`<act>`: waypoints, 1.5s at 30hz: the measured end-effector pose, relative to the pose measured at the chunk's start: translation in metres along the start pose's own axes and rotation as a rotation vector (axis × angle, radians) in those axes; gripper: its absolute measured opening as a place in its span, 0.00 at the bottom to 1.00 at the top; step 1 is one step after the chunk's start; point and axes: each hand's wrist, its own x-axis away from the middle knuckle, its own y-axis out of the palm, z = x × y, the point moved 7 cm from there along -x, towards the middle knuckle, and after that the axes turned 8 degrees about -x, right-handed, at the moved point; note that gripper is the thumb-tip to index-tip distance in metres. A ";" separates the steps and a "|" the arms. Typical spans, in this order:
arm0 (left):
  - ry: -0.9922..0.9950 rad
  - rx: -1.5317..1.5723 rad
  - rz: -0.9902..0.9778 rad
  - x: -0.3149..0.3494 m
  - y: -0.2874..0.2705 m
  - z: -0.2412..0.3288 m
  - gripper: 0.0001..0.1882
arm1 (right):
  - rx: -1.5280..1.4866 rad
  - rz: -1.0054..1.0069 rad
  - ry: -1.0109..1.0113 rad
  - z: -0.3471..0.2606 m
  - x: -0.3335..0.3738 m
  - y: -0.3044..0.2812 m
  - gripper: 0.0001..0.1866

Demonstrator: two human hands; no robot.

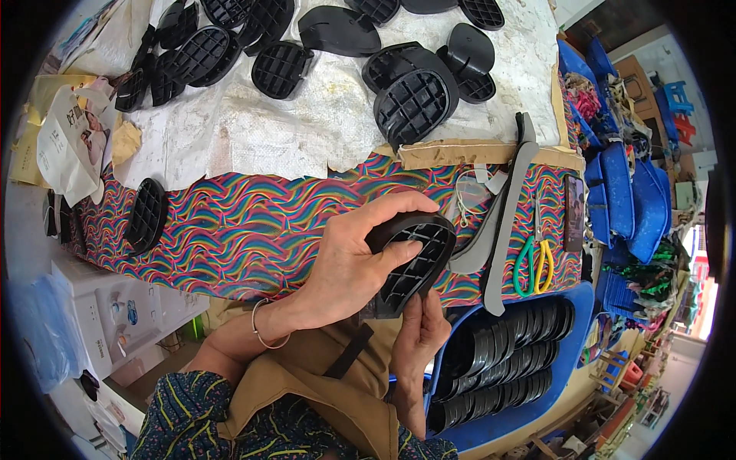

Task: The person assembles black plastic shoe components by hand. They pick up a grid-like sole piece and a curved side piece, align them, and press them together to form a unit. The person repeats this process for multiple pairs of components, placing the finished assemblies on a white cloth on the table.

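A black moulded piece [434, 244], rounded like a shoe sole part with a grid of ribs in its hollow side, is held up in front of me. My left hand [333, 264] is closed on it, fingers over the upper rim and thumb pressed on the ribs. At its lower right edge, my right hand [420, 328] pinches with thumb and fingers; whether a smaller thing is also between them is hidden. Grey and black curved strips [506, 218] lie on the patterned cloth [253, 222], just right of the piece.
Similar black ribbed pieces [414, 103] lie scattered on a white sheet [330, 115]; another [147, 215] rests at the left. Green- and yellow-handled scissors [534, 264] and a phone [573, 213] are right. A blue bin [567, 360] below holds rows of black pieces. Blue trays [629, 199] stand beyond.
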 end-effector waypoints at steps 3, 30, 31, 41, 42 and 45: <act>-0.035 0.018 0.031 -0.001 0.003 -0.002 0.19 | -0.119 -0.021 0.105 0.008 0.001 -0.001 0.13; 0.624 -0.386 0.153 0.021 0.016 0.026 0.21 | -0.777 -0.240 0.261 0.002 0.000 0.003 0.28; 0.654 -0.399 0.162 0.022 0.017 0.026 0.22 | -0.775 -0.230 0.282 0.003 0.000 0.004 0.29; 0.277 0.129 0.250 0.011 -0.008 -0.018 0.19 | -1.201 -0.078 0.368 0.006 -0.015 0.012 0.32; 0.273 0.133 0.252 0.009 -0.008 -0.019 0.20 | -1.146 -0.076 0.354 0.018 -0.017 0.014 0.31; 0.259 0.166 0.290 0.012 -0.005 -0.023 0.20 | -0.999 -0.130 0.270 0.015 -0.023 0.016 0.29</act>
